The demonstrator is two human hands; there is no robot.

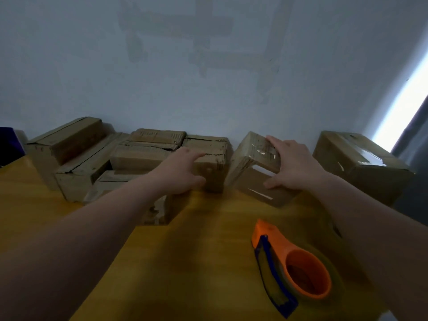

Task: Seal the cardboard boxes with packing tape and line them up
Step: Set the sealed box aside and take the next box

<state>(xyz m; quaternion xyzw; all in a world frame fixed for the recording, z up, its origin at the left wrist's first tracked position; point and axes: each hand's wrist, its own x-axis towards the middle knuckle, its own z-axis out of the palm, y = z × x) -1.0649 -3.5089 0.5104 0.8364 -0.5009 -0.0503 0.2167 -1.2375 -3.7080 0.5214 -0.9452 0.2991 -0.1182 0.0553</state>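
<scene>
A small taped cardboard box [252, 163] stands tilted near the wall at centre right. My right hand [291, 165] grips its right side, fingers over the top and thumb on the front face. My left hand [183, 170] reaches toward an untaped box [213, 167] just left of it, fingers spread and relaxed at its front face. An orange tape dispenser [294, 262] with a blue blade guard lies on the yellow table [208, 239] in front, untouched.
Several more worn cardboard boxes [88, 158] are piled at the back left against the pale wall. A larger taped box [361, 163] sits at the far right by the table's edge. A dark object [9, 144] shows at the far left.
</scene>
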